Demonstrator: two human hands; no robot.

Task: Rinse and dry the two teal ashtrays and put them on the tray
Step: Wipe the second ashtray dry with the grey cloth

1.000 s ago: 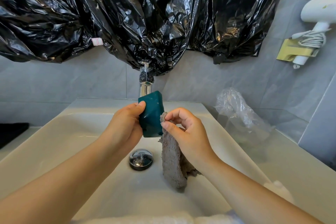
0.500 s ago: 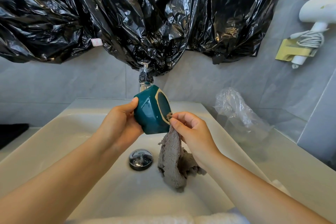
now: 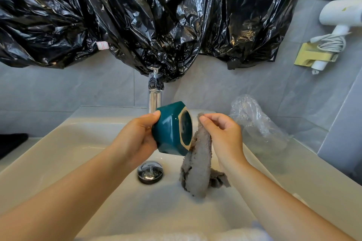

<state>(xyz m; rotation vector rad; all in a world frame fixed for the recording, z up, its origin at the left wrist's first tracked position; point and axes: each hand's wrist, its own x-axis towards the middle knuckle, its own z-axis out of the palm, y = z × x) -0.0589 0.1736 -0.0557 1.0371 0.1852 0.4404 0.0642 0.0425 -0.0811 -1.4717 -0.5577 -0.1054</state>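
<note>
Head view, above the sink (image 3: 78, 143): the left hand (image 3: 137, 139) grips the teal ashtray (image 3: 170, 129) on its side, thumb over the top, tan-rimmed face turned right, just in front of the tap (image 3: 155, 100). The right hand (image 3: 223, 133) pinches a grey cloth (image 3: 197, 164) by its top, right against that face. The cloth hangs down into the basin beside the drain (image 3: 150, 172).

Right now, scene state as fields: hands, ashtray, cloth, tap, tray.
left hand: grips teal ashtray
ashtray pose: on its side above sink, tan-rimmed face toward cloth
right hand: pinches grey cloth at its top
cloth: hangs down into sink beside ashtray
tap: no stream visible
tray: not in view
second ashtray: not in view
</note>
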